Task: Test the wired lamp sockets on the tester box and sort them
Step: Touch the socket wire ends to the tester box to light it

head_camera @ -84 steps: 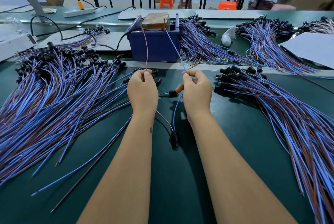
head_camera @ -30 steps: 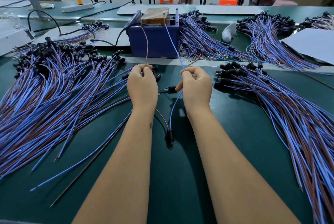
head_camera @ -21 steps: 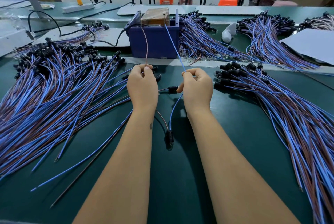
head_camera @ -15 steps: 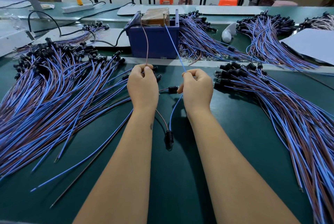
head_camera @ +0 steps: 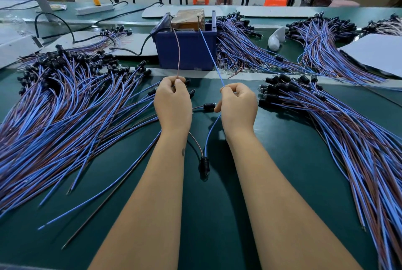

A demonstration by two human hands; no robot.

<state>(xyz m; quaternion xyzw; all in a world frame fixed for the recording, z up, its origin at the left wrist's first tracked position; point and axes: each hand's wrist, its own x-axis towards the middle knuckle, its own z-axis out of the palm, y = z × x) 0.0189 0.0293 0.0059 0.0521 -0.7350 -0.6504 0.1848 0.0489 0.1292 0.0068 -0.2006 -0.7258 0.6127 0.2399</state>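
1. Left hand [head_camera: 173,104] curled, pinching a thin brown wire [head_camera: 178,52] at fingertip level; right hand [head_camera: 238,106] curled, pinching a thin blue wire [head_camera: 212,56].
2. Both wires rising taut to the top of the tester box [head_camera: 187,52], a dark blue plastic tub with a brown taped block on top, far centre.
3. Same two wires dropping between the forearms into one small black cylindrical socket [head_camera: 204,166], hanging just over the smooth dark green mat [head_camera: 217,226].
4. Second black socket [head_camera: 208,106] lying on the mat between the hands, touching the right thumb.
5. Left pile [head_camera: 54,117] and right pile [head_camera: 348,139] of blue and brown wired sockets fanned out, black ends far, bare tips near; right pile cut off by frame edge.
6. Open mat only in the near centre strip, under and between the arms.
7. Contact points on the box top too small to make out; further bundles [head_camera: 322,36] behind the pale rail [head_camera: 239,74].
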